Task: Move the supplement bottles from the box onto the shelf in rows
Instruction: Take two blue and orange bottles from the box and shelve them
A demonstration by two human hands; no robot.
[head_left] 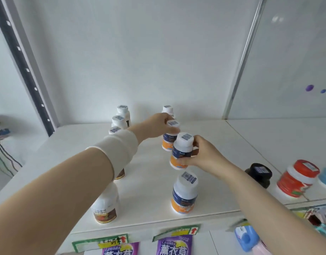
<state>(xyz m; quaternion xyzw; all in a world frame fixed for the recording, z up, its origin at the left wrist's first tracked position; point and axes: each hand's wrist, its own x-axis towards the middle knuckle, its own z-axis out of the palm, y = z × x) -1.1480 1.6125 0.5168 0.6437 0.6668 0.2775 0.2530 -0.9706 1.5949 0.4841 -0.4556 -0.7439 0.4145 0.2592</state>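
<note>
On the white shelf (149, 181) stand two rows of white-capped supplement bottles. My left hand (158, 125) grips the cap of an orange-and-blue bottle (169, 142) in the right row. My right hand (200, 153) holds another orange-and-blue bottle (181, 151) by its side, just in front of the first and tilted slightly. A third such bottle (184, 194) stands nearer the shelf's front edge, and one more (167, 109) at the back. The left row holds brown-labelled bottles (105, 207), partly hidden behind my left forearm. The box is out of view.
A black-capped jar (258, 173) and a red-capped jar (296, 179) stand on the neighbouring shelf section to the right. Price tags (101, 242) hang on the shelf's front edge, with purple lavender packets (174, 245) below. A dark slotted upright (24, 67) borders the left.
</note>
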